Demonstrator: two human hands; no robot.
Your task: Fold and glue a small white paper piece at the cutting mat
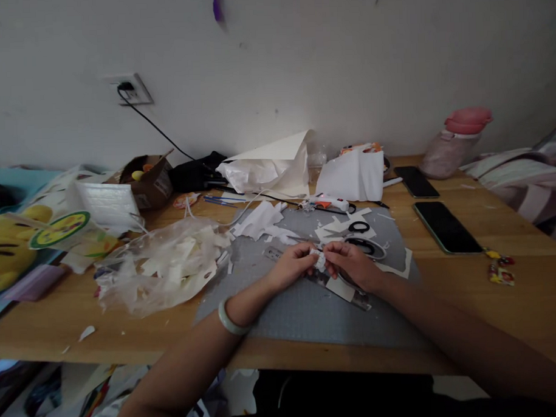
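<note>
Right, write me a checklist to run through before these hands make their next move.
1. Left grip on the small white piece: ok, fingers are on it.
2. Right grip firm on that piece: cannot tell, the contact is too small to judge.
3. Scissors out of both hands: ok, lying just beyond them.
4. Grey mat free of scraps: not ok, white cuttings are scattered on it.
5. Glue gun cool: cannot tell, heat doesn't show.
6. Phones off the mat: ok, both lie to its right.
</note>
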